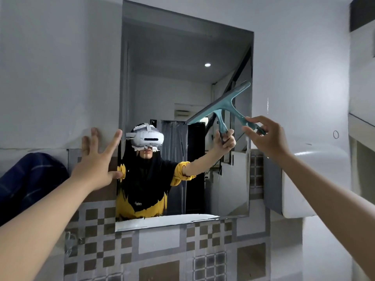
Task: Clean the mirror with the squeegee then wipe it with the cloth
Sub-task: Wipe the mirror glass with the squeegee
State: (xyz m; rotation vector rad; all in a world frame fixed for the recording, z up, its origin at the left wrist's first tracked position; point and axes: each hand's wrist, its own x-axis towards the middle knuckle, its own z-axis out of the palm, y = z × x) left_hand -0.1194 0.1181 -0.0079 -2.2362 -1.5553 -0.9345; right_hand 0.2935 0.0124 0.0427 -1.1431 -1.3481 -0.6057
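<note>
A white ledge (12, 148) on the wall carries what looks like dark blue cloth (30, 179).

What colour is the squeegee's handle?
Teal; the squeegee shows best in the head view, held by the right hand.

Both forearms are bare up to the hands (97, 159). Reflected in the frameless rectangular wall mirror (182, 57), the person wears a white head-mounted camera headset (146, 138), a black headscarf (146, 179) and a yellow top with gathered sleeves (183, 172).
</note>
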